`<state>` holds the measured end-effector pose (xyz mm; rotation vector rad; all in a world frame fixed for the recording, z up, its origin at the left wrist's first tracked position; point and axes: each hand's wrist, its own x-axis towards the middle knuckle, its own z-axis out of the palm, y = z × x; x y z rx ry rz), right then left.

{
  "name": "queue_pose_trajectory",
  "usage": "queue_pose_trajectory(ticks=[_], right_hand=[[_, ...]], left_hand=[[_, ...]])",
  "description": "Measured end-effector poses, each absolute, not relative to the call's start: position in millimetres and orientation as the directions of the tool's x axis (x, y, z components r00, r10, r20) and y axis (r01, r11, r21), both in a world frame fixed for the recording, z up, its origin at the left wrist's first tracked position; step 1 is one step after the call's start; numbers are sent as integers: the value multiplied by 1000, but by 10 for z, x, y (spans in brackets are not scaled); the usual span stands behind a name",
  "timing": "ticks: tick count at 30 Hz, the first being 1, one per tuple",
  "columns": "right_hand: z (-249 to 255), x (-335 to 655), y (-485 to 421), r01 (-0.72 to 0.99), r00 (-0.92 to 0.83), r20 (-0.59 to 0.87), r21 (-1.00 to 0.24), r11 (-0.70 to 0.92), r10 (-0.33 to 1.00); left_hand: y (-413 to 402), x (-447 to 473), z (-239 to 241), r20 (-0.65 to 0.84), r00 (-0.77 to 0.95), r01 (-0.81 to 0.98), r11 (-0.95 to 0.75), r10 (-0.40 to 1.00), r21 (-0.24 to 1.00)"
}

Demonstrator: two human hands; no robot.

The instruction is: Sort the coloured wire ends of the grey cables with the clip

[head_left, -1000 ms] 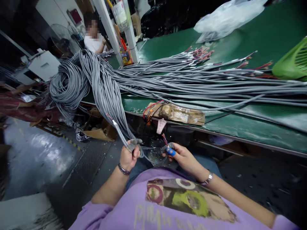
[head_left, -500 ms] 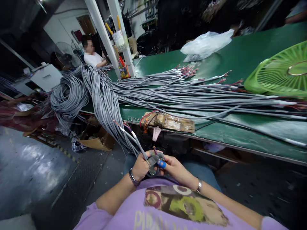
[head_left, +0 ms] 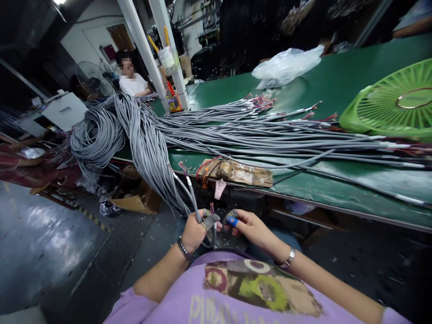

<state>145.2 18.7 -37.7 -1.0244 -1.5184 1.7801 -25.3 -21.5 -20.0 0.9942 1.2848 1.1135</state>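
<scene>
My left hand [head_left: 198, 229], with grey covers on its fingertips, is closed around a grey cable [head_left: 195, 198]. One cable end with thin coloured wires [head_left: 212, 208] pokes up between thumb and fingers. Above the hand, other cable ends [head_left: 184, 171] fan out their wires past white sleeves. A little to the right, my right hand [head_left: 243, 225] has thumb and fingertips pinched together, apart from the cable. Blue tape wraps its thumb and grey covers sit on its fingers. Whatever lies between those fingertips is too small to make out.
A thick bundle of grey cables [head_left: 145, 139] hangs over the edge of the green table [head_left: 222, 85]. A wooden block [head_left: 248, 173] lies at that edge. Farther off are a green fan [head_left: 394, 99], a plastic bag [head_left: 286, 67], a white post [head_left: 168, 54] and a seated person [head_left: 132, 83].
My right hand has come away from the left and moved slightly right. My left hand still holds the cable, having shifted a little left; the loose ends above it have swung right.
</scene>
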Motion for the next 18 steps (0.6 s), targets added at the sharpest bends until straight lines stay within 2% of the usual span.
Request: queue_pose_trajectory(ticks=[2,6,9,13,15,18], right_hand=[[-345,1425,207,54,-500,-149,-989,-141,853],[-265,1303,215,12,-564,-87,-995,-97,821],[-238,1244,228,71,-556,-87,-996,-57,827],[-257,1255,245,154,-523,-60,-988,25,850],[-260,1273,237,149,-520,-56,-988,26,852],[-252,1288,208,52,-555,-71,-997,-50,829]], left_hand=[[-224,-244,-196,-191,-41,-21,190,981,982],[-261,-207,-229,-123,-70,152,132,990,980],[-295,-204,-291,-22,-102,308,53,994,950],[-327,-222,-350,67,-59,468,-31,996,883],[-326,-224,-346,80,-53,479,-45,995,877],[-302,-215,-306,-9,-79,352,36,997,935]])
